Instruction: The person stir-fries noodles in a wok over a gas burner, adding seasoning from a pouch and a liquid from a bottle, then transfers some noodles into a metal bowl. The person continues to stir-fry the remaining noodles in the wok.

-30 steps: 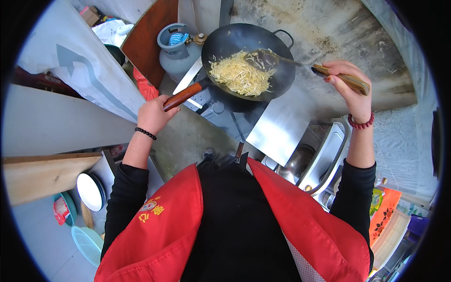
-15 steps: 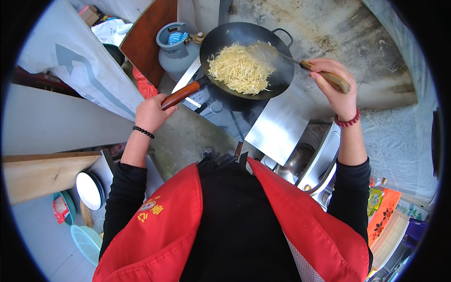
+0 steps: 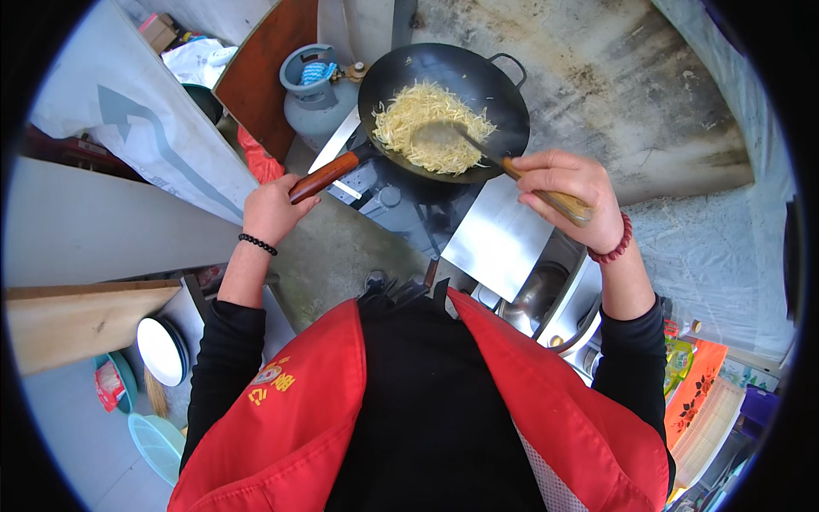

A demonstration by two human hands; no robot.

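A black wok [image 3: 503, 102] sits on the stove [image 3: 401, 213] ahead of me, holding a heap of pale bean sprouts [image 3: 422, 111]. My left hand [image 3: 275, 209] is closed round its brown wooden handle [image 3: 326, 176]. In my right hand [image 3: 576, 192] I grip a wooden-handled spatula [image 3: 486, 152] that slants down to the left. Its rounded metal blade is over the near part of the sprouts and looks blurred. A small loop handle [image 3: 514, 70] sticks out from the wok's far right rim.
Left of the wok stands a grey gas cylinder [image 3: 320, 111] with a blue-and-white cloth on it. A shiny metal sheet [image 3: 499, 239] lies right of the stove, near a metal bowl [image 3: 537, 299]. Stained wall boarding [image 3: 597, 94] rises behind. White plates [image 3: 162, 350] are at lower left.
My right hand has moved left and nearer to me, bringing the spatula blade from the sprouts' far right side to their near middle. My left hand still grips the wok handle.
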